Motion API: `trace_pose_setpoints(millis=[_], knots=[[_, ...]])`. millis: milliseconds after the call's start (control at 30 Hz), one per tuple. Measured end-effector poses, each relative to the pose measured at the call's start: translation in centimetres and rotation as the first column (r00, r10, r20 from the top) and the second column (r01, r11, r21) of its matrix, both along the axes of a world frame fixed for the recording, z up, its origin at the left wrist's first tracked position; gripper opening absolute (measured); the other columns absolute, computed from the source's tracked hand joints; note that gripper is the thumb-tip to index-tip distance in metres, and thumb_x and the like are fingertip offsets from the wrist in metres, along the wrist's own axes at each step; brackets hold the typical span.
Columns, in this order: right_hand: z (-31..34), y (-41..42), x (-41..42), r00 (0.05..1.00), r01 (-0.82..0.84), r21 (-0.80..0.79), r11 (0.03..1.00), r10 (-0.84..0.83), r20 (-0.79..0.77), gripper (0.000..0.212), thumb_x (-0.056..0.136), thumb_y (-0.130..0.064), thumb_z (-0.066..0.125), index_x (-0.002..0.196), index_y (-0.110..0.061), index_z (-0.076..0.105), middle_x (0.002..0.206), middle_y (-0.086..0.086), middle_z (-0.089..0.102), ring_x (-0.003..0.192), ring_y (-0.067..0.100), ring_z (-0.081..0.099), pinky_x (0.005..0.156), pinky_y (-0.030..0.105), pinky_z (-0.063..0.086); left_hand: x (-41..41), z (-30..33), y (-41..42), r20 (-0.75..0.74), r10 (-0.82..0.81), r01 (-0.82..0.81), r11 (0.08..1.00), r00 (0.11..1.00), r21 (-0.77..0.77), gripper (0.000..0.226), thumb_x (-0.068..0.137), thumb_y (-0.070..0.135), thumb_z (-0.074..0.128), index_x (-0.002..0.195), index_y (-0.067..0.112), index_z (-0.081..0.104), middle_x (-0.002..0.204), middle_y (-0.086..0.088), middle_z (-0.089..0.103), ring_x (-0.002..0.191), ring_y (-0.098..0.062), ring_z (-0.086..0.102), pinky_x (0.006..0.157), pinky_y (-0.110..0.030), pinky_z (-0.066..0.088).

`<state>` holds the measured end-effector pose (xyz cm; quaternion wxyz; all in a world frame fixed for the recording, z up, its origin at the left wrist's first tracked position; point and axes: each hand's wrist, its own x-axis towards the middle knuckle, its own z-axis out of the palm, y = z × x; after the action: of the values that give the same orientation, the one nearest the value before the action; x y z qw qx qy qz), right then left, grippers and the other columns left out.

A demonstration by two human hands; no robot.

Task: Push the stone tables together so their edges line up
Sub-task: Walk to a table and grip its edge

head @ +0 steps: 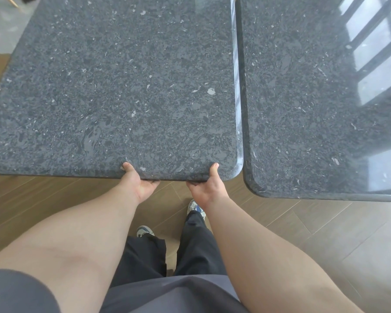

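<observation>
Both hands, left hand (142, 185) and right hand (207, 187), grip the left bench's (113, 86) near edge; the right bench (303, 109) lies right, its near edge nearer.

Floor (325, 224): wood-look planks, brown, laid in angled pattern, running beneath and to both sides of hands
Pale grey surface (2, 26) far ahead-left of hands, type unclear
Daylight from right: bright window-grid reflection (375, 64) with dark bars, ahead-right of hands

Left hand (142, 185), right hand (207, 188) gripping.
</observation>
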<state>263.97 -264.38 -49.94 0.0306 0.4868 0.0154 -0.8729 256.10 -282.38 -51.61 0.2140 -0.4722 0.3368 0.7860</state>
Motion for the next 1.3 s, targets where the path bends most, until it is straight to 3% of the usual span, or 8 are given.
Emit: trace_pose_setpoints(millis=[167,333,533,700,833,967,1133,1300], knots=[[0.4,-0.4,1.6,1.0,-0.004,0.017,1.0,0.004,0.0,0.076,0.093,-0.049,0.064,0.151,-0.008,0.037,0.152,0.018,0.047,0.135,0.037,0.05,0.103,0.051,0.046,1.7,0.6,-0.3,0.004,-0.003,0.003,1.0,1.0,-0.029,0.083,0.097,0.073,0.029,0.149,0.01,0.042,0.146,-0.019,0.053,0.129,-0.037,0.055,0.093,-0.056,0.05],[1.0,-1.0,3.5,1.0,0.003,0.015,1.0,-0.003,0.012,0.072,0.095,-0.047,0.062,0.151,-0.009,0.037,0.152,0.017,0.048,0.136,0.036,0.05,0.113,0.05,0.042,3.6,0.7,-0.9,0.01,-0.002,0.002,0.999,1.0,-0.042,0.082,0.097,0.073,0.029,0.15,0.011,0.041,0.143,-0.019,0.054,0.115,-0.037,0.06,0.092,-0.056,0.051],[2.2,-1.4,5.4,0.999,-0.003,-0.012,1.0,0.004,0.052,0.07,0.098,-0.047,0.058,0.153,-0.011,0.035,0.154,0.018,0.044,0.14,0.036,0.045,0.118,0.051,0.035,5.6,1.6,-1.4,0.059,0.022,-0.019,0.999,0.998,-0.048,0.071,0.099,0.071,0.032,0.136,0.013,0.049,0.121,-0.019,0.062,0.107,-0.038,0.062,0.084,-0.057,0.054],[2.1,-0.8,5.5,0.997,0.011,-0.085,0.996,-0.005,0.075,0.07,0.097,-0.044,0.062,0.152,-0.009,0.036,0.151,0.021,0.046,0.136,0.038,0.048,0.116,0.053,0.038,5.7,1.9,-1.7,0.09,0.053,-0.054,0.998,0.995,0.012,0.068,0.099,0.067,0.037,0.135,0.012,0.053,0.131,-0.021,0.061,0.118,-0.041,0.06,0.098,-0.06,0.05],[1.7,-0.9,5.8,0.997,0.01,-0.099,0.995,-0.001,0.082,0.075,0.094,-0.044,0.067,0.153,-0.011,0.033,0.15,0.022,0.046,0.134,0.04,0.049,0.112,0.053,0.041,6.0,1.9,-2.2,0.105,0.072,-0.075,0.997,0.992,0.027,0.067,0.099,0.066,0.039,0.136,0.011,0.051,0.133,-0.022,0.059,0.119,-0.042,0.059,0.096,-0.06,0.051],[1.4,-1.1,5.9,0.997,0.009,-0.08,0.997,-0.003,0.071,0.075,0.093,-0.047,0.066,0.152,-0.01,0.036,0.144,0.023,0.051,0.128,0.04,0.054,0.098,0.052,0.05,6.6,1.7,-2.6,0.112,0.067,-0.074,0.995,0.991,0.066,0.067,0.099,0.066,0.041,0.137,0.012,0.052,0.137,-0.02,0.058,0.125,-0.042,0.056,0.109,-0.059,0.044],[1.5,-1.5,5.6,0.993,0.036,-0.024,0.999,-0.033,0.11,0.075,0.094,-0.05,0.064,0.151,-0.009,0.037,0.145,0.021,0.053,0.128,0.036,0.055,0.112,0.049,0.042,6.4,1.6,-3.4,0.15,0.004,-0.02,0.994,0.989,0.108,0.069,0.097,0.067,0.046,0.131,0.008,0.053,0.134,-0.021,0.059,0.119,-0.043,0.056,0.114,-0.058,0.039],[3.1,-2.6,5.0,0.977,0.079,0.014,0.997,-0.081,0.2,0.066,0.099,-0.044,0.059,0.149,-0.006,0.041,0.145,0.02,0.054,0.131,0.036,0.054,0.114,0.05,0.04,5.5,3.3,-3.9,0.265,-0.076,0.049,0.993,0.961,0.108,0.069,0.1,0.064,0.044,0.135,0.005,0.045,0.134,-0.024,0.054,0.136,-0.042,0.048,0.118,-0.056,0.036]])
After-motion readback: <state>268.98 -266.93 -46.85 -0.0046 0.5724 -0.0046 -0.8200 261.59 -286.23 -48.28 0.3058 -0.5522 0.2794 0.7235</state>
